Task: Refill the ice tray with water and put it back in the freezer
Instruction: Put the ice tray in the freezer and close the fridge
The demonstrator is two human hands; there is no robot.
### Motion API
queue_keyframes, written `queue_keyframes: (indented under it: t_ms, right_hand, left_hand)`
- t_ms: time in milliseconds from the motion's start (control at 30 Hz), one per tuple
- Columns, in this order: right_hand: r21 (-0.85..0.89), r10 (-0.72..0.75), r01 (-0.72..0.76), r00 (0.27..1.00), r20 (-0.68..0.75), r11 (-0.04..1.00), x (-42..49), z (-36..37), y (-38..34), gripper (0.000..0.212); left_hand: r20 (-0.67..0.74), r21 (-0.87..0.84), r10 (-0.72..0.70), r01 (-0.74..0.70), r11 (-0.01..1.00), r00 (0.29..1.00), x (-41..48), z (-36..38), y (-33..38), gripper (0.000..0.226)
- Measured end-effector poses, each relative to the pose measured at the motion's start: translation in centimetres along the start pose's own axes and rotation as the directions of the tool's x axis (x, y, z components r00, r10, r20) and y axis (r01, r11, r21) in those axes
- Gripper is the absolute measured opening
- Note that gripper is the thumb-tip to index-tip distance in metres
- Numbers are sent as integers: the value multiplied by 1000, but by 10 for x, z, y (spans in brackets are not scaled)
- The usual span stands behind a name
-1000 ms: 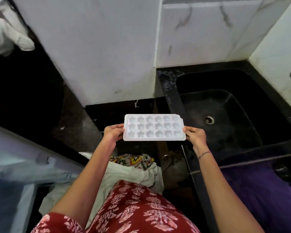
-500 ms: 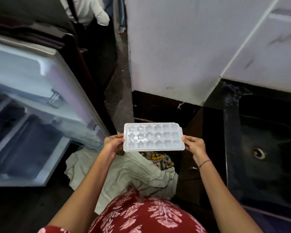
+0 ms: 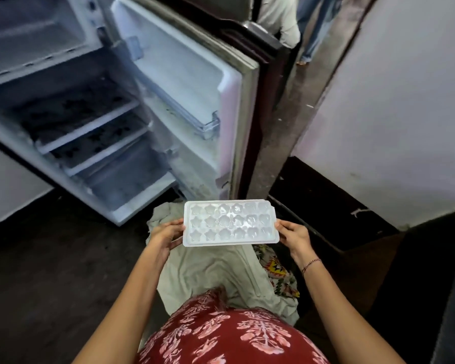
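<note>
1. Nearest to the camera was a red garment with a pale flower print (image 3: 234,334), and both bare forearms reached forward from it.
2. On the dark floor below the arms lay a pale cloth (image 3: 216,271), with a colourful patterned cloth (image 3: 279,277) just beside it on the right.
3. The left hand (image 3: 166,236) gripped the left short edge of the ice tray (image 3: 229,223), with the fingers curled around the rim.
4. The right hand (image 3: 294,237) pinched the right short edge in the same way; a thin bracelet (image 3: 310,264) was on that wrist.
5. The white tray was held about level in the air between the two hands, above the cloths and in front of the open fridge (image 3: 63,114). Its star and flower cells looked glossy; I could not tell if water was inside.
6. The fridge door (image 3: 184,82) stood wide open, with a clear door shelf (image 3: 208,124) on its inner side.
7. The freezer compartment (image 3: 32,35) was at the top of the fridge, well apart from the tray.
8. Farther on the right stood a pale wall (image 3: 392,101), and at the top edge the clothes of another person (image 3: 279,17) were visible.
</note>
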State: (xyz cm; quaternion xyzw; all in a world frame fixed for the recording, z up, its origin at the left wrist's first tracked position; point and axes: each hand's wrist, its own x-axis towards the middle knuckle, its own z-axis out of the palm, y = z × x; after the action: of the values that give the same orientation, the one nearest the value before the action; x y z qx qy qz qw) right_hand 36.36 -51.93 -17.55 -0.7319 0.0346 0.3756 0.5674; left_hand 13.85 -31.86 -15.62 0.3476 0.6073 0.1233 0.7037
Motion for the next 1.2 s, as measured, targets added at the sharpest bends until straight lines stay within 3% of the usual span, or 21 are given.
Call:
queue_keyframes:
  t_ms: [500, 967, 1200]
  right_hand:
    - [-195, -71, 132, 953, 296, 972, 20, 163, -19, 26]
    - [-265, -167, 285, 904, 394, 921, 47, 291, -71, 20]
    - [-160, -233, 317, 887, 399, 935, 69, 360, -116, 16]
  left_hand:
    - [-363, -286, 15, -127, 950, 932, -22, -114, 5, 27]
    - [-454, -400, 12, -216, 891, 891, 17, -155, 64, 28]
    - [-488, -377, 53, -265, 888, 871, 60, -178, 135, 28]
